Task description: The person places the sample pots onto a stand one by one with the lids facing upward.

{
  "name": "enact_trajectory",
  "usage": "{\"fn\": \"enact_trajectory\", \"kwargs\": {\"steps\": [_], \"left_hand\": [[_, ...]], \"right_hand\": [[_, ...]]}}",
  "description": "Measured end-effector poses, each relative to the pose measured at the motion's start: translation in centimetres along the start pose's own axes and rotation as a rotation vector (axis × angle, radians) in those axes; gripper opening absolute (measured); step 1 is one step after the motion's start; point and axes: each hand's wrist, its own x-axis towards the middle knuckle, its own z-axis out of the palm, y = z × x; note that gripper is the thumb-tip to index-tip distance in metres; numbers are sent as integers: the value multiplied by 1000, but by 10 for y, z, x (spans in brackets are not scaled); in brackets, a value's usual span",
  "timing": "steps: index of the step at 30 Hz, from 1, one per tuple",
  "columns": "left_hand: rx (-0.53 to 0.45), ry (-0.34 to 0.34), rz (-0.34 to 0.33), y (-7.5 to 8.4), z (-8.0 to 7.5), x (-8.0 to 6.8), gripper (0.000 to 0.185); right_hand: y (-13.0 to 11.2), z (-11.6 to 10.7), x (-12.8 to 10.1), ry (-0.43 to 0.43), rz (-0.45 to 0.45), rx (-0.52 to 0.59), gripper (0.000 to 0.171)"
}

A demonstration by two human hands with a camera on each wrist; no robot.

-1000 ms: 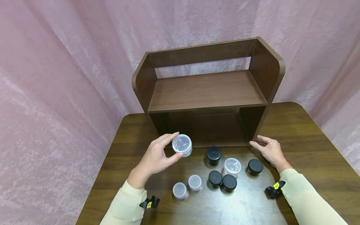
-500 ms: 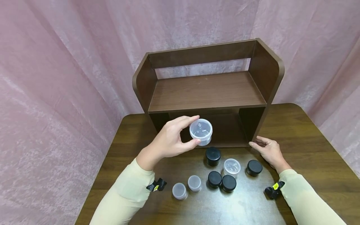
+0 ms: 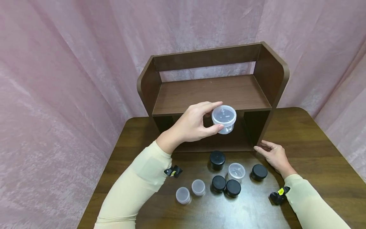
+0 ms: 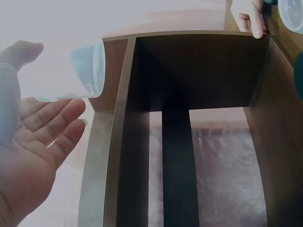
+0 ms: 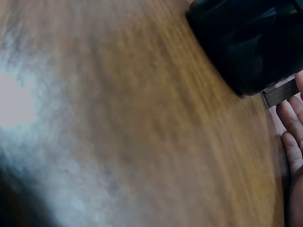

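A wooden shelf unit (image 3: 211,92) stands at the back of the desk (image 3: 300,136), its two levels facing the person. Before it, toward the left, are two small frosted tubs, a nearer one (image 3: 183,195) and a farther one (image 3: 198,187), standing close together; their cloudy lids hide whether anything is inside.

Of the hands, the left hand (image 3: 195,122) pinches a clear lidded tub (image 3: 224,116) at its rim between thumb and forefinger, up off the desk and in front of the shelf unit. This edge grip probably serves to keep the tub near upright and its base free. Nothing shows inside through the clear wall.

Below it, a taller black jar (image 3: 217,160) stands near the unit's front edge. Nearer the person, two black-lidded jars, the left (image 3: 219,183) and the right (image 3: 233,188), sit touching or nearly so, with a second clear tub (image 3: 236,171) just behind; it seems empty, though glare blurs it. Farther right stands a lone black jar (image 3: 259,172). All the black containers are opaque.

At far right, the right hand (image 3: 275,156) grips the unit's lower front corner, likely steadying it.
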Motion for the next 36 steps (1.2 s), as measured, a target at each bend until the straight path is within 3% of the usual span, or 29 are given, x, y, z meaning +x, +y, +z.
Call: {"fn": "enact_trajectory", "kwargs": {"steps": [7,16,27,36], "left_hand": [[-61,-16,-35,-1,8,31,61],[-120,-96,-161,-2,20,71,65],[-190,-72,-253,-4,35,112,62],[-184,-75,-388,-7,52,133,63]], "right_hand": [[2,0,0,-9,14,-5,68],[2,-2,0,0,-1,-25,66],[5,-2,2,17,4,-39,65],[8,-2,3,7,2,-52,66]]}}
